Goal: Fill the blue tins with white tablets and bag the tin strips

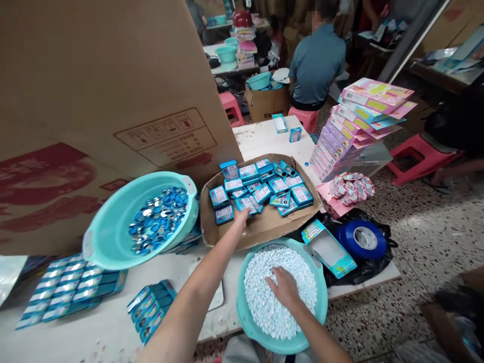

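Observation:
My left hand (242,218) reaches into a shallow cardboard tray (264,231), its fingers closed at the near edge of a small blue box (245,203) with a white label. Several similar blue boxes lie jumbled around it. My right hand (284,285) rests on small white pellets (264,307), fingers apart, the tips partly sunk among them. These pellets fill a turquoise basin (247,322) at the table's near edge. Further left, a larger turquoise basin (109,222) leans at a tilt and holds loose blue and silver round caps (159,217).
A big cardboard carton (113,75) walls off the left. Rows of blue packs (75,287) lie front left. On the right are an open blue carton (328,247), blue tape (363,238) and stacked pink boxes (344,131). A person (317,65) sits beyond the table.

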Demonstrator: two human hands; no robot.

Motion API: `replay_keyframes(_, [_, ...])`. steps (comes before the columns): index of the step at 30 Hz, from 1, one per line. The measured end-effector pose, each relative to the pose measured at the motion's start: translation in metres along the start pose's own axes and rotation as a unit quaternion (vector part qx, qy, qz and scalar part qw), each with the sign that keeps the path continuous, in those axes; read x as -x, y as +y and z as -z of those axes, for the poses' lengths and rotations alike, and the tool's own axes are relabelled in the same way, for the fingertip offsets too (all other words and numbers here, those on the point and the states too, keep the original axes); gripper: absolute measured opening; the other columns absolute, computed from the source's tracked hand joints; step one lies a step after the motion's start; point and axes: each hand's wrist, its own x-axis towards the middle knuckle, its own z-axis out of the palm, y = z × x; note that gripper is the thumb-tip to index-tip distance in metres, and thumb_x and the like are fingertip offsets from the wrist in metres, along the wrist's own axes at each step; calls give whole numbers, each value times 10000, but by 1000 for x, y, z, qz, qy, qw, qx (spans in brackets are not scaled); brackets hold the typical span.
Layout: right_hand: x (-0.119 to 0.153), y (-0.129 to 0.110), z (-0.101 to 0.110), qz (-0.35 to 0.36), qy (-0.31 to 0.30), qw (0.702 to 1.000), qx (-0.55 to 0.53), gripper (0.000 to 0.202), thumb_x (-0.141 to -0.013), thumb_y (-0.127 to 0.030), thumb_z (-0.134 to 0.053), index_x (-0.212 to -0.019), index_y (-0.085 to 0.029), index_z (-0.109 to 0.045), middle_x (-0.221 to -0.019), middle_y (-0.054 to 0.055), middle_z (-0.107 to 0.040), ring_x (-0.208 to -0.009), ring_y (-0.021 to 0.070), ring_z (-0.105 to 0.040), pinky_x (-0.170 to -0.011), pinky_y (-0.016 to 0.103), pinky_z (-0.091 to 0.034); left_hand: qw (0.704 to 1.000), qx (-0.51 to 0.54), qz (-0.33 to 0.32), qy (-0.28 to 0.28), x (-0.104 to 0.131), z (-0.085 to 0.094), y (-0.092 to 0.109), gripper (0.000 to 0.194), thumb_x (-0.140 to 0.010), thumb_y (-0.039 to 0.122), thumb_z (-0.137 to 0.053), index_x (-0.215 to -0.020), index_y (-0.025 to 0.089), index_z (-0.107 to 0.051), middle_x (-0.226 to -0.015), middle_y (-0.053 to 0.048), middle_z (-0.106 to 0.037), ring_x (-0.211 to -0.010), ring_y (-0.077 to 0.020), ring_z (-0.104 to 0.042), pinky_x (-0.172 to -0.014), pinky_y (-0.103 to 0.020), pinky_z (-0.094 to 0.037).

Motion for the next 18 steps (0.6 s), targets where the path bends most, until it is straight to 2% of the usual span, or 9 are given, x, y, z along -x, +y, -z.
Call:
replay_keyframes(3, [10,-3,0,1,-43,999,2,423,-897,-496,-416,-1105,-190,-622,-1033,115,-654,-975,246,-613,-843,342,-444,1000,1,-17,16,41,29,7,441,-638,237,-731,-1025,172,-531,-1015,-96,-652,-919,-238,-635,-842,-379,-487])
replay_keyframes(6, [11,-5,3,-22,-83,996,-16,456,-877,-512,-444,-1109,-173,-642,-1053,129,-671,-1006,257,-614,-871,342,-432,992,13,-124,2,96,57,11,510,-612,283,-767,-1043,195,-509,-975,-50,-642,-880,-205,-630,-827,-348,-489])
replay_keyframes(8, [8,-6,7,-48,-105,992,-43,452,-857,-525,-467,-1037,-167,-676,-1027,132,-687,-999,268,-616,-875,347,-423,983,28,-181,-13,135,72,13,521,-623,299,-767,-1058,200,-498,-972,-35,-634,-871,-187,-626,-819,-324,-489])
replay_keyframes(11, [3,-9,13,-118,-120,973,-157,401,-783,-556,-549,-840,-186,-694,-884,93,-709,-916,256,-625,-818,326,-424,981,67,-178,-28,187,87,12,483,-661,335,-748,-1062,202,-515,-980,-32,-641,-878,-176,-625,-823,-303,-485])
replay_keyframes(14, [0,-12,20,-212,-129,907,-341,410,-695,-593,-609,-646,-186,-610,-609,23,-629,-683,199,-592,-640,285,-423,986,119,-112,-41,224,96,7,378,-709,395,-702,-993,186,-565,-950,-44,-666,-864,-179,-630,-813,-294,-485])
replay_keyframes(18, [2,-13,37,-301,-147,760,-557,355,-713,-543,-609,-684,-193,-551,-544,-16,-550,-458,114,-459,-427,227,-341,971,236,23,-32,250,103,1,390,-702,445,-691,-960,169,-593,-961,-54,-682,-868,-187,-637,-805,-300,-491])
